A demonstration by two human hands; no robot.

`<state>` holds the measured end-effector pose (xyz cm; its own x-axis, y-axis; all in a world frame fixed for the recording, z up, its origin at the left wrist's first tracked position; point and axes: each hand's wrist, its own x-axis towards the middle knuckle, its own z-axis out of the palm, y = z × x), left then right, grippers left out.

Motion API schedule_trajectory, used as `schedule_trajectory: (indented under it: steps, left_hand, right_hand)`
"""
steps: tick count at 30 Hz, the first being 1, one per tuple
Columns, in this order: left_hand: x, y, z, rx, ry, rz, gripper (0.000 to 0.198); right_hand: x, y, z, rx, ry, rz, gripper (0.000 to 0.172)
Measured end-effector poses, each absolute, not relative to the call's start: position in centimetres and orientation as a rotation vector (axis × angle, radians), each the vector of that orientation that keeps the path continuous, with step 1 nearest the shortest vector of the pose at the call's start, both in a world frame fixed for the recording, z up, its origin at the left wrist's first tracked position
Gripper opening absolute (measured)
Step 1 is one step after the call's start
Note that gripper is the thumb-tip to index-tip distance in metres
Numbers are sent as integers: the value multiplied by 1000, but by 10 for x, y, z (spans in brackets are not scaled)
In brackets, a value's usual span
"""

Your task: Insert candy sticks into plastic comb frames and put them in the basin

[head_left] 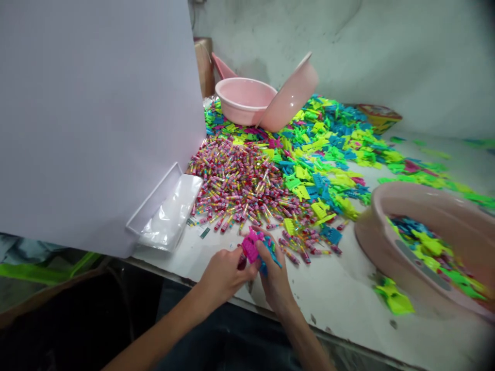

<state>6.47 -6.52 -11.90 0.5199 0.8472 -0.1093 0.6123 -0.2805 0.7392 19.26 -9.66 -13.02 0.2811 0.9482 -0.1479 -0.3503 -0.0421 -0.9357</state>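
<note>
While pinching pink toy in left hand, blue toys in right hand, seemingly far from done, with pieces in basin, tubes and loose toys left heaped.

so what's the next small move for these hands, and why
I'd likely steady the pink piece with the left hand, which is right beside it, since the right hand also has blue plastic to hold.

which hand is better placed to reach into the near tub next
Probably the right hand: it is closer to the near tub, while the left hand would have to reach past it. The right hand isn't free, though; it holds blue pieces.
</note>
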Motion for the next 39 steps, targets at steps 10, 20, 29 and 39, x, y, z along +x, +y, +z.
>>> schedule_trajectory:
  steps: [10, 20, 29, 39]
  left_hand:
    - [56, -30, -122, 2462, 1316, 581, 27]
    - [35, -13, -150, 2813, 1631, 739, 17]
    - [36, -27, -150, 2554, 1558, 884, 12]
    - [33, -32, -128, 1715, 1315, 1270, 19]
  right_hand:
    - [258, -87, -112, -1225, -595, 958, 34]
    - [347, -58, -115, -2088, -1483, 269, 30]
    - [327, -43, -111, -2509, -1748, 204, 43]
    - [331, -29, -102, -2561, -1868, 189, 30]
